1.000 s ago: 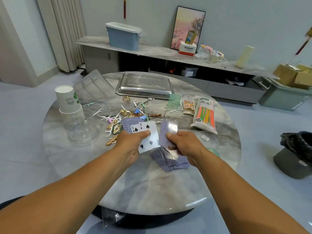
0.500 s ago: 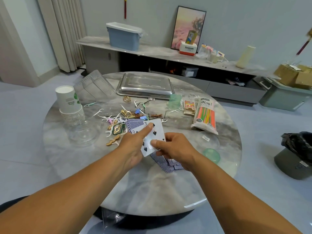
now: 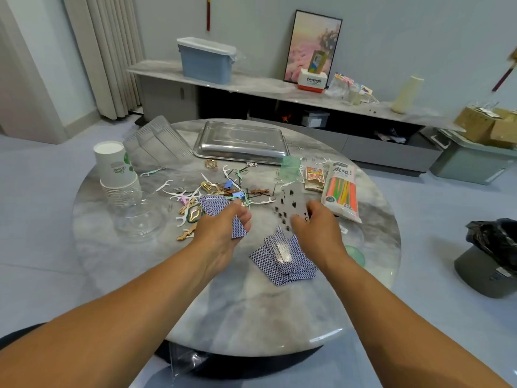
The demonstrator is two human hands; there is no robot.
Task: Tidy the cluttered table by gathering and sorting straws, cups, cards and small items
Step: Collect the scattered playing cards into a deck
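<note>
A: Right, table edge room?
B: Bare marble (image 3: pixel 251 312) is seen near the front rim; blue-backed pile (image 3: pixel 285 259) lies mid-table.
A: Hands?
B: Card stack (image 3: pixel 221 214) is gripped by left hand (image 3: pixel 221 228); spade card (image 3: pixel 291 204) is pinched by right hand (image 3: pixel 316 228), raised.

home living room | curtain (image 3: pixel 112 51) | low media console (image 3: pixel 279 107) | framed picture (image 3: pixel 313 46)

- The round marble bench (image 3: pixel 251 312) fills the frame's middle.
- Upper centre: a steel tray (image 3: pixel 240 142).
- Left: stacked paper cups (image 3: pixel 116 169).
- Right: a straw packet (image 3: pixel 341 191).
- Centre: face-down cards (image 3: pixel 285 259); floss picks and clips (image 3: pixel 201 191) scattered above.
</note>
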